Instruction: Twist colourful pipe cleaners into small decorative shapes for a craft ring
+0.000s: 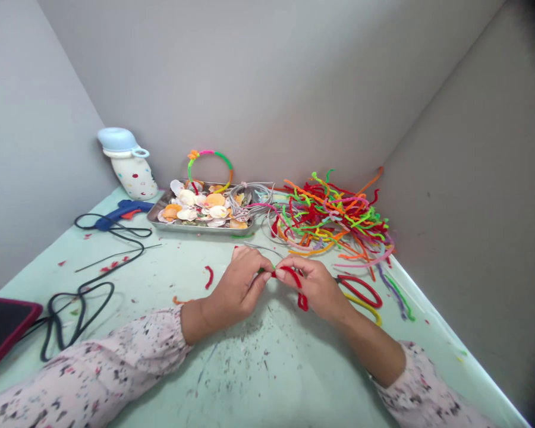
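Observation:
Both hands meet above the middle of the table, their fingertips almost touching. My right hand (316, 288) is closed in a pinch on a red pipe cleaner (302, 302), which curves over the fingers and hangs below them in a bent loop. My left hand (243, 282) pinches the other end of the work, where red and a little green fuzz show between the fingertips. A thin grey wire reaches toward the fingers from behind. Most of what lies inside the left hand is hidden.
Behind the hands are a metal tray (196, 230) of seashells, a colourful pipe-cleaner ring (224, 157) and a heap of pipe cleaners (339, 217). Red-handled scissors (369, 289) lie right. Left are a blue glue gun (123, 209), black cord (81, 295), a bottle (134, 172) and a phone (4, 327).

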`<state>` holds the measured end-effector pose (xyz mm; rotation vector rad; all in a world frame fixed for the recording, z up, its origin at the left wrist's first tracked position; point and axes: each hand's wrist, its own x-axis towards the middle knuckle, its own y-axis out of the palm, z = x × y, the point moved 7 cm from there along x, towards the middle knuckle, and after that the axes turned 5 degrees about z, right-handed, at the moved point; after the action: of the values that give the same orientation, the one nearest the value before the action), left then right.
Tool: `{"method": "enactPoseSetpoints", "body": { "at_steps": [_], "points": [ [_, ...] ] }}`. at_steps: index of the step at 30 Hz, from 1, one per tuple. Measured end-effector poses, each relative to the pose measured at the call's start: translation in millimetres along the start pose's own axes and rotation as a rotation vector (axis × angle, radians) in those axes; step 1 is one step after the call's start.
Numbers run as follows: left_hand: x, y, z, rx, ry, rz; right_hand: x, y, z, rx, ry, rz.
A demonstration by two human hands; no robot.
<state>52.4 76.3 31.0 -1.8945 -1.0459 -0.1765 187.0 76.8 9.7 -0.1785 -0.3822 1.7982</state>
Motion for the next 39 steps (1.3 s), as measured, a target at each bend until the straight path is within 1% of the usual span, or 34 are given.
{"method": "enactPoseSetpoints", "body": {
  "at_steps": [4,8,13,19,25,30,33,39],
  "points": [
    [0.2,1.8,-0.4,0.005,0.019,0.014,1.1,0.8,-8.1,0.081,0.106,0.037],
    [-0.4,2.7,-1.0,0.003,0.032,0.02,1.6,1.7,-9.8,0.136,0.131,0.046],
    [-1.1,3.4,-0.4,0.021,0.016,0.017,1.2,3.4,-12.3,0.188,0.174,0.059],
    [-0.5,2.4,0.0,0.041,0.004,0.0,0.6,4.0,-10.6,0.153,0.138,0.066],
    [0.0,0.1,0.7,0.058,-0.014,-0.026,0.6,2.8,0.7,0.044,0.026,0.074],
    [0.3,-2.4,1.1,0.06,-0.045,-0.047,1.0,0.3,1.5,0.069,0.053,0.102],
    [-0.3,-3.3,2.0,0.052,-0.067,-0.055,1.2,-3.0,0.1,0.086,0.067,0.09],
    [-1.9,-3.3,5.0,0.038,-0.081,-0.074,1.2,-6.5,3.0,0.119,-0.015,0.062]
  ]
}}
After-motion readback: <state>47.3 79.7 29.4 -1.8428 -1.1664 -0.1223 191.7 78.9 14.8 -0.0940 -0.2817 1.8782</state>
